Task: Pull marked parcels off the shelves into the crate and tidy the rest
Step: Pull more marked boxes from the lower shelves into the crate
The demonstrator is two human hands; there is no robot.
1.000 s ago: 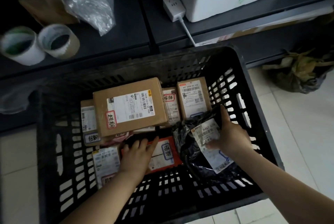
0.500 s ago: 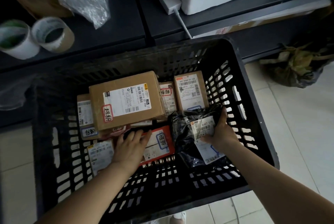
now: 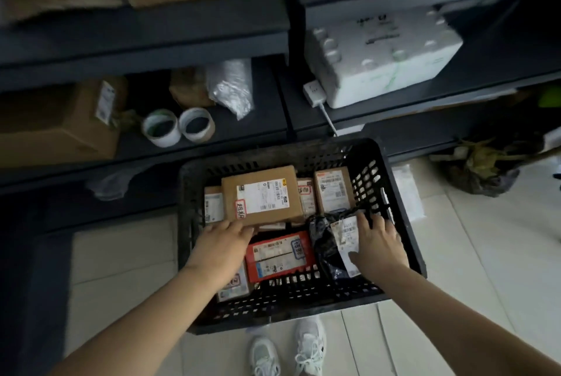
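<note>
A black slotted crate stands on the floor before the shelves, holding several labelled parcels. A large brown box with a white label and red marker tag lies on top at the back. A red parcel lies in the middle front. A black plastic bag parcel with a white label sits at the right. My left hand rests with straight fingers against the brown box's front left corner. My right hand lies flat with spread fingers on the black bag's label.
Dark shelves behind hold a brown carton, two tape rolls, a crumpled clear bag, a white foam box and a white power strip. A dark bag of dry leaves sits on the floor at right. My white shoes stand below the crate.
The view has pulled back and up, showing more shelves and my shoes. My left hand moved off the red parcel up to the brown box. My right hand let go of the black bag and now lies flat on it.
</note>
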